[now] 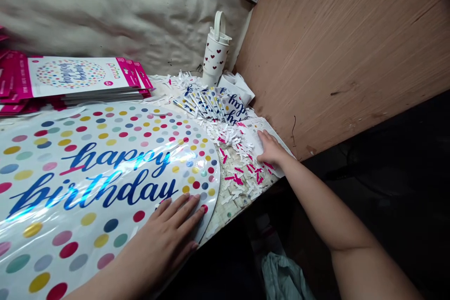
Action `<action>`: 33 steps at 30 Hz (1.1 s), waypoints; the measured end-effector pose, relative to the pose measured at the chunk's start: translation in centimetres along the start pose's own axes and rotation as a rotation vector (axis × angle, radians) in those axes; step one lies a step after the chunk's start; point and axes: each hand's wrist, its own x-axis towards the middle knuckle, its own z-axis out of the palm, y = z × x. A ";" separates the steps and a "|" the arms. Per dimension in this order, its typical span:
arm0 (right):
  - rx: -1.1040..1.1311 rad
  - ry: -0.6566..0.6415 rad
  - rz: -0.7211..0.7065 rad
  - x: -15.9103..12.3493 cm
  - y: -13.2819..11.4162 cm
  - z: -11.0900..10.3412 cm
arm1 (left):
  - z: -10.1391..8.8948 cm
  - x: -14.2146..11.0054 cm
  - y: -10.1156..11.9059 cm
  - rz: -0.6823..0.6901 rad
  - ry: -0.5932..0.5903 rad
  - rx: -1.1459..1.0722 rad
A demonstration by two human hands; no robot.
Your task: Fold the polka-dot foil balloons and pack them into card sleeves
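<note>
White, glossy film printed with coloured dots and blue "happy birthday" lettering: a large round balloon [119,168], by the look of it, laid flat over the left and middle of the table [222,213], running out of view at lower left and with its right rim close to the near edge. Laid out at full width, probably so as not to crease. On its lower right part, beside that edge, the left hand [172,225], palm down, with fingers lightly spread and pinching nothing visible; perhaps resting there to steady slippery film against sliding.

Toward the table's near right corner, the right hand [272,150], reaching across with thumb and fingers loosely apart, on or just above a white printed sheet [253,130]. Hard to tell which.

Between balloon and sheet, a litter of white and pink paper scraps [230,138], apparently heaped at that end to leave flat room. Behind the scraps, a fan of folded film pieces [207,105] with similar printing, likely overlapped to save space. In the far right corner, a white bottle [214,58] with hearts, upright near the wooden panel [337,56], probably clear of both arms. Along the far edge at left, stacked pink-and-white packets [75,75], likely piled for compactness.
</note>
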 end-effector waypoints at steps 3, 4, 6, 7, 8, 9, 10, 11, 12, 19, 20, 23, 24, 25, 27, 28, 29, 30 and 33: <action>-0.038 0.006 -0.020 0.1 -0.6 -0.4 | 0.0 -0.1 -0.1 0.008 -0.006 0.014; -0.051 0.013 -0.026 0.3 -0.7 -0.8 | 0.0 -0.2 -0.1 0.010 -0.003 0.016; -0.080 0.045 -0.032 0.5 -0.6 -2.0 | 0.0 -0.2 -0.2 0.018 0.014 0.011; -0.098 0.067 -0.030 0.6 -0.4 -2.7 | 0.0 -0.3 -0.3 0.023 0.028 0.007; -0.117 0.090 -0.023 0.7 -0.2 -3.6 | 0.0 -0.3 -0.3 0.028 0.041 0.003; -0.138 0.111 -0.011 0.7 0.0 -4.4 | 0.0 -0.3 -0.4 0.033 0.052 -0.001; -0.161 0.129 0.008 0.6 0.1 -5.2 | -0.1 -0.3 -0.4 0.036 0.061 -0.006; -0.187 0.145 0.035 0.5 0.3 -5.9 | -0.1 -0.3 -0.4 0.040 0.066 -0.011; -0.215 0.161 0.068 0.4 0.3 -6.4 | -0.1 -0.3 -0.4 0.039 0.070 -0.018; -0.365 0.238 0.248 -0.6 -0.3 -7.8 | 0.2 0.0 -0.3 0.003 0.027 -0.042; -0.373 0.247 0.255 -0.9 -0.3 -8.3 | 0.1 0.1 -0.2 -0.006 -0.010 -0.047; -0.426 0.332 0.258 -3.1 -0.3 -10.6 | -0.9 0.2 0.3 -0.027 -0.163 -0.097; -0.453 0.387 0.234 -4.1 -0.5 -11.4 | -1.4 0.2 0.6 -0.041 -0.215 -0.114; -0.477 0.452 0.190 -5.1 -0.9 -12.1 | -1.7 0.2 0.9 -0.058 -0.251 -0.125; -0.492 0.589 0.043 -7.1 -2.6 -12.7 | -2.0 -0.1 1.4 -0.090 -0.268 -0.123; -0.481 0.648 -0.057 -7.9 -3.9 -12.6 | -2.0 -0.2 1.6 -0.100 -0.256 -0.114; -0.460 0.695 -0.178 -8.5 -5.6 -12.2 | -1.8 -0.4 1.8 -0.104 -0.243 -0.102; -0.433 0.729 -0.317 -8.9 -7.5 -11.6 | -1.6 -0.6 1.8 -0.105 -0.238 -0.091; -0.355 0.751 -0.785 -9.3 -14.7 -8.2 | -1.6 -1.3 2.0 -0.148 -0.283 -0.069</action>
